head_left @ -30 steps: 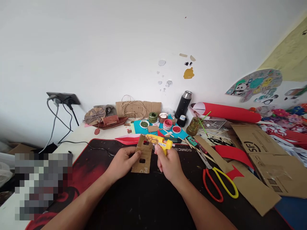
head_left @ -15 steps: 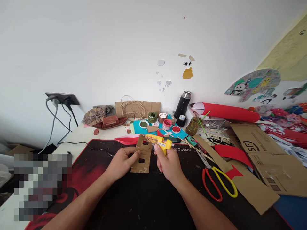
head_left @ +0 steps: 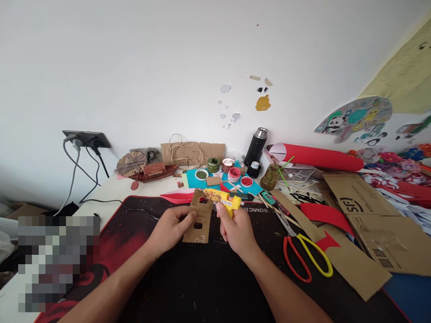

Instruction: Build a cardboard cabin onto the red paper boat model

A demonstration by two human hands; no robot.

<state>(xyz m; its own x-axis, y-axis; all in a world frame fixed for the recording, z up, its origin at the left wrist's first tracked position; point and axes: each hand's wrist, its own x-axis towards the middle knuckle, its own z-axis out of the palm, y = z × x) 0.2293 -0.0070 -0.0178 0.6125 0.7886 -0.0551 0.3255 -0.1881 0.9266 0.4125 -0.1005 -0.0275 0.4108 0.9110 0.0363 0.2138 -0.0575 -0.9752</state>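
A small piece of brown cardboard (head_left: 201, 232) with two cut-out holes stands upright over the black mat, pinched along its left edge by my left hand (head_left: 172, 228). My right hand (head_left: 237, 228) is wrapped round a yellow glue gun (head_left: 229, 202), whose stained front end points left at the cardboard's upper right edge. Whether the nozzle touches the cardboard is too small to tell. Behind both hands lies a pink-red paper boat shape (head_left: 178, 196), partly hidden by the cardboard.
Scissors (head_left: 296, 235) with red and yellow handles lie on the mat's right, beside cardboard sheets (head_left: 397, 231). Open paint pots (head_left: 213, 165), a murky jar (head_left: 270, 177) and a black flask (head_left: 256, 147) stand behind. A small brown boat (head_left: 155, 172) sits back left.
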